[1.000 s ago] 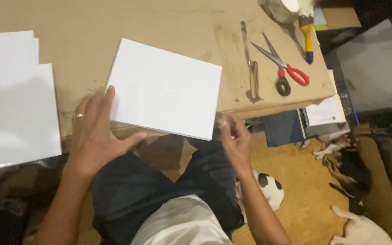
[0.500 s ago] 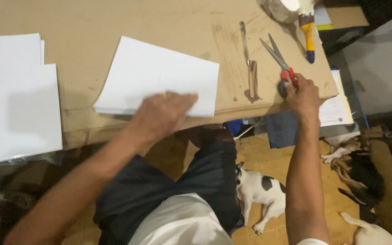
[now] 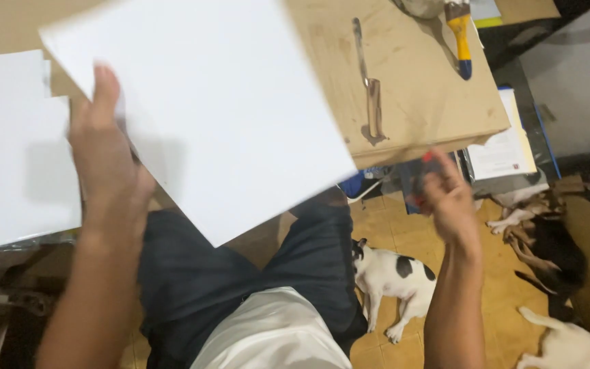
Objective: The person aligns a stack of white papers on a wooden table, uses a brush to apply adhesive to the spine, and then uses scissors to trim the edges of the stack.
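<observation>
My left hand grips the left edge of a large white sheet and holds it tilted above the brown table, close to the camera. My right hand is just past the table's front edge, over the floor, closed around red-handled scissors. Only a blurred bit of the red handle shows; the blades are hidden. My legs in dark trousers are below the sheet.
More white sheets lie stacked at the table's left. A flat metal tool and a yellow-handled brush lie at the table's right. Papers sit beside the table. A black-and-white dog and other dogs lie on the floor.
My left hand has lifted the white sheet off the table toward me. My right hand reached the scissors on the table, took them and drew them down past the table edge.
</observation>
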